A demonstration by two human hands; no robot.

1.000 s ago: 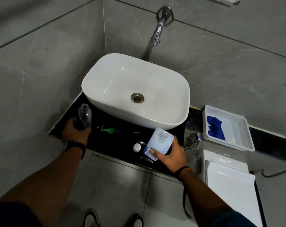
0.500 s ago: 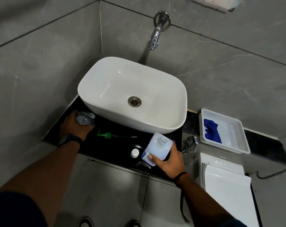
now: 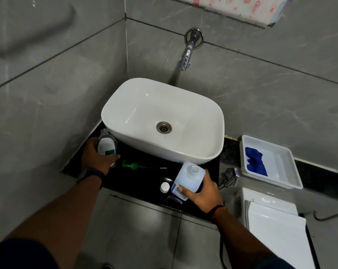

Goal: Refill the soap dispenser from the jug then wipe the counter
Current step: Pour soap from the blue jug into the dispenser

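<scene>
My left hand (image 3: 98, 158) grips the clear soap dispenser bottle (image 3: 106, 145), open at the neck, at the left end of the black counter (image 3: 145, 179). Its green pump head (image 3: 134, 166) with a long tube lies loose on the counter in front of the basin. My right hand (image 3: 202, 193) holds the white jug (image 3: 189, 176) upright near the counter's front edge, its mouth uncapped. The jug's small white cap (image 3: 165, 187) rests just left of it. A blue cloth (image 3: 255, 161) lies in a white tray (image 3: 280, 177) to the right.
A white vessel basin (image 3: 164, 121) takes up most of the counter, under a chrome wall tap (image 3: 187, 53). A chrome spray nozzle (image 3: 230, 174) hangs right of the counter. A white toilet tank (image 3: 274, 224) stands below the tray. Grey tiled walls close in left and behind.
My left hand has tipped the dispenser bottle from upright to leaning, its label now facing up. The jug stays in my right hand at the same spot. The view has shifted.
</scene>
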